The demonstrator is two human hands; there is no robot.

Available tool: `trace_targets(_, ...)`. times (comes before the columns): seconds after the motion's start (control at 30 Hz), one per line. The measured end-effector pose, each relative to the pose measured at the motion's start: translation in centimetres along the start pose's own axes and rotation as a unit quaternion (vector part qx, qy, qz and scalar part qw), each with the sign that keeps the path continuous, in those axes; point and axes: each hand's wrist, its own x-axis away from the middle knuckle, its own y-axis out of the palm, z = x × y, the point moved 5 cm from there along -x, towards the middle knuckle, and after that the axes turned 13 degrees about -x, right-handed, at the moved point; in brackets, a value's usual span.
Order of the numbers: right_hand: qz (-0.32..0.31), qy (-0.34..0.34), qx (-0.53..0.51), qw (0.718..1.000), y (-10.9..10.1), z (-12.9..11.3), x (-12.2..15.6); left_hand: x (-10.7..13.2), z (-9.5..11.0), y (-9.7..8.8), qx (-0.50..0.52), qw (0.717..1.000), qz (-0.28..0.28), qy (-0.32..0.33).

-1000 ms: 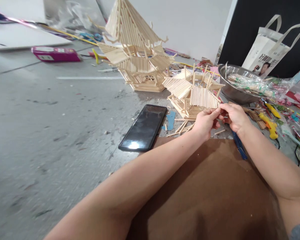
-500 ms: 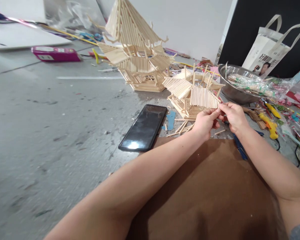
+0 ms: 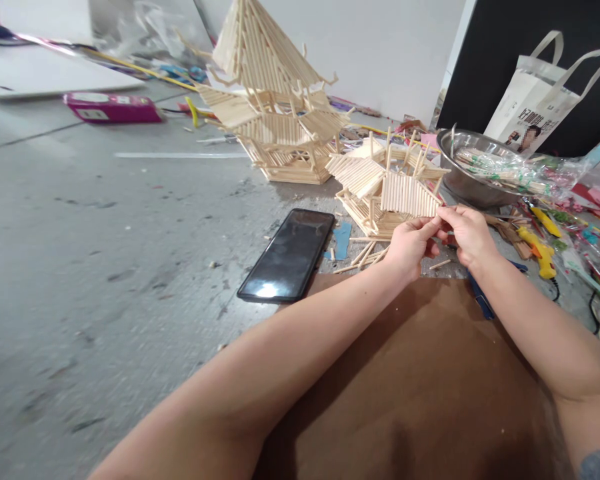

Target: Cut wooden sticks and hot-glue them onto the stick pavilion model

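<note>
Head camera looks down over a grey concrete floor (image 3: pixel 105 233) where we sit, our bare forearms reaching forward. At the far edge stands a tall pagoda (image 3: pixel 270 113) built of pale wooden sticks. Just right of it and nearer to us sits a smaller stick model (image 3: pixel 365 207), unfinished, with posts poking up. A steel bowl (image 3: pixel 463 187) lies behind and to its right. A dark phone (image 3: pixel 290 257) lies flat to the model's left.

Our left hand (image 3: pixel 410 247) and right hand (image 3: pixel 473 237) meet at the model's near right side. Both are closed in a pinch on the lower right corner of its slanted roof panel (image 3: pixel 407 195), fingertips touching each other there. The panel rises up and left from our fingers. Loose sticks (image 3: pixel 365 257) lie on the floor just left of our left hand.
</note>
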Motion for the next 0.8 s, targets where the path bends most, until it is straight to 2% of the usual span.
trace_targets(0.47,0.013,-0.028,0.005,1.000,-0.28,-0.17,-0.04,-0.01,0.01,-0.08,-0.002,1.000,0.009,0.002)
trace_targets(0.8,-0.005,-0.017,0.012,1.000,-0.15,-0.25,0.03,-0.17,-0.09,-0.16,0.018,1.000,-0.003,0.007)
